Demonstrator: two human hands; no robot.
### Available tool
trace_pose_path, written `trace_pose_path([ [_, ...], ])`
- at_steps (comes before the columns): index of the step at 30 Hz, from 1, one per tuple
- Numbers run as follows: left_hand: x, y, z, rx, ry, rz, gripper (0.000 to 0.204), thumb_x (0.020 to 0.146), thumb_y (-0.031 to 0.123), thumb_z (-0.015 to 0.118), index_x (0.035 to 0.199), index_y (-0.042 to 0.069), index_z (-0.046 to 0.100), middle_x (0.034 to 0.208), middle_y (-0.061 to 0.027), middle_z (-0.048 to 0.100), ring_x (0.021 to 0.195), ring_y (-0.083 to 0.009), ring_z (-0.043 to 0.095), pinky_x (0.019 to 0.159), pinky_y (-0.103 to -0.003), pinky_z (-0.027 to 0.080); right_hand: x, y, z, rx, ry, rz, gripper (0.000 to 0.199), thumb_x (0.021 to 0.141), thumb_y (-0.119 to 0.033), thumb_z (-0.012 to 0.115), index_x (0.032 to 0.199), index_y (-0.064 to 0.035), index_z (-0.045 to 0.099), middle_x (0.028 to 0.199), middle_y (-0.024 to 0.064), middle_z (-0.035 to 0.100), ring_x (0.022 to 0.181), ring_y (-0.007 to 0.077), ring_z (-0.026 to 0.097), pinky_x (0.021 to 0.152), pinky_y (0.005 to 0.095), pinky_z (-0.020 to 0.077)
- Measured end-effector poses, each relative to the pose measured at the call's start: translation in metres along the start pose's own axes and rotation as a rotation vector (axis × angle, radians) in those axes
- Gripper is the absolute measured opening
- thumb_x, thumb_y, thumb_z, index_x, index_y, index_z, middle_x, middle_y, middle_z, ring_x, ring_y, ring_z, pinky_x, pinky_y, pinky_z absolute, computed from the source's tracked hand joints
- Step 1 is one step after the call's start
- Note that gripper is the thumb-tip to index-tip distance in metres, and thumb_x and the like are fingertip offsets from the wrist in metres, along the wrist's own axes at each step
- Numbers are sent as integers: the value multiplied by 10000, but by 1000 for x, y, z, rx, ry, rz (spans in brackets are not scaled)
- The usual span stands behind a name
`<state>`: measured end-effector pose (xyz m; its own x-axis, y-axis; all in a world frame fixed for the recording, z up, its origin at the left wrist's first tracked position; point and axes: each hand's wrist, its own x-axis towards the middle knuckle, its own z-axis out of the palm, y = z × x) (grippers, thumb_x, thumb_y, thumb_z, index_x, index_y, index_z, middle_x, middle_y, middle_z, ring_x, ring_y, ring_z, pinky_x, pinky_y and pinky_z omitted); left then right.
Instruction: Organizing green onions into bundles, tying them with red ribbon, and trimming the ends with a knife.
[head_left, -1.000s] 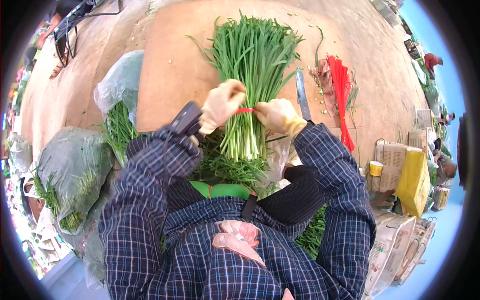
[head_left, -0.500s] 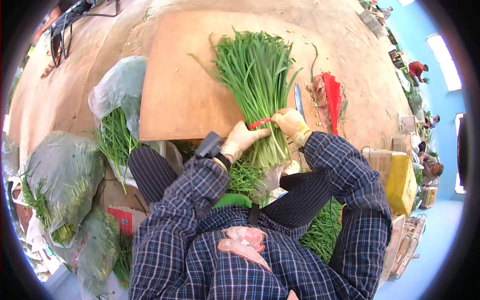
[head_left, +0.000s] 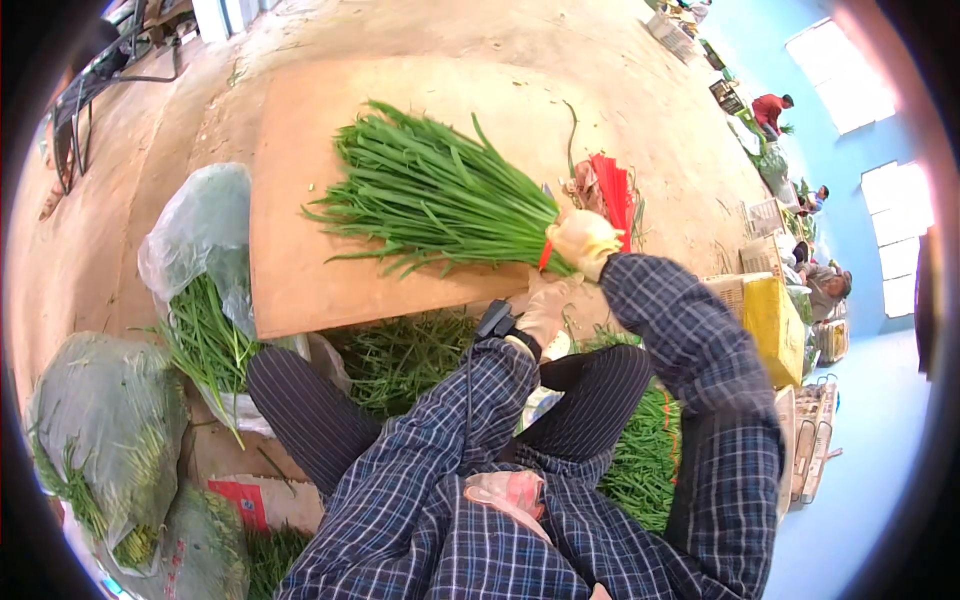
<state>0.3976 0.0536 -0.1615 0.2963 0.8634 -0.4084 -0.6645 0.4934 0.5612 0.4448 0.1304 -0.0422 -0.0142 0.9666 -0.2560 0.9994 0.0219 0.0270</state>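
Note:
A thick bunch of garlic chives [head_left: 440, 195] lies slantwise on the wooden board [head_left: 290, 270], leaf tips toward the far left. A red band [head_left: 546, 254] circles its stems near the cut ends. My right hand [head_left: 585, 240], in a pale glove, is closed around the stem end beside the band. My left hand [head_left: 545, 308], also gloved, is just below the cut ends at the board's near edge. Its fingers are blurred and partly hidden, so their grip is unclear. Past my right hand lie red strips [head_left: 612, 195]; a knife there is mostly covered.
Plastic bags of greens [head_left: 110, 430] crowd the left side, with another clear bag [head_left: 205, 220] against the board. Loose chives [head_left: 400, 355] lie beneath the board and more chives [head_left: 640, 460] by my right leg. A yellow container [head_left: 772, 330] and crates stand right; people work farther off.
The bunch has swung from pointing away from me to lying slantwise, tips to the left. My left hand has left the band and moved to below the cut ends. The view has shifted too.

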Motion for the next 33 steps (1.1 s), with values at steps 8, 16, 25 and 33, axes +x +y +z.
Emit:
trace_pose_path([
  [8, -6, 101, -36, 1376, -223, 979, 575, 661, 196, 746, 1156, -10, 536, 1023, -191, 616, 940, -350, 579, 849, -393, 462, 59, 71, 52, -339, -50, -338, 256, 841, -245, 502, 830, -45, 661, 750, 181, 636, 733, 357, 644, 700, 452, 510],
  [16, 90, 144, 16, 2427, -596, 744, 1278, 403, 490, 855, 1430, 107, 198, 1462, -86, 280, 1382, -284, 173, 1097, -549, 131, 62, 62, 19, -49, -207, -273, 299, 808, -281, 512, 863, -23, 654, 820, 187, 642, 798, 364, 616, 741, 442, 478],
  [25, 103, 134, 8, 2370, -608, 637, 821, 625, 367, 694, 1330, 115, 357, 1333, -118, 431, 1276, -297, 364, 1060, -590, 171, 69, 65, 41, -46, -184, -334, 188, 822, -196, 527, 814, -43, 636, 649, 110, 614, 583, 218, 617, 509, 339, 466],
  [33, 93, 131, 11, 2355, -605, 492, 1147, 440, 518, 833, 1385, 127, 315, 1328, -91, 429, 1282, -285, 349, 1074, -569, 162, 81, 49, 27, 697, -528, 477, 226, 834, -194, 514, 639, -78, 527, 487, 18, 466, 365, 133, 396, 330, 307, 265],
])
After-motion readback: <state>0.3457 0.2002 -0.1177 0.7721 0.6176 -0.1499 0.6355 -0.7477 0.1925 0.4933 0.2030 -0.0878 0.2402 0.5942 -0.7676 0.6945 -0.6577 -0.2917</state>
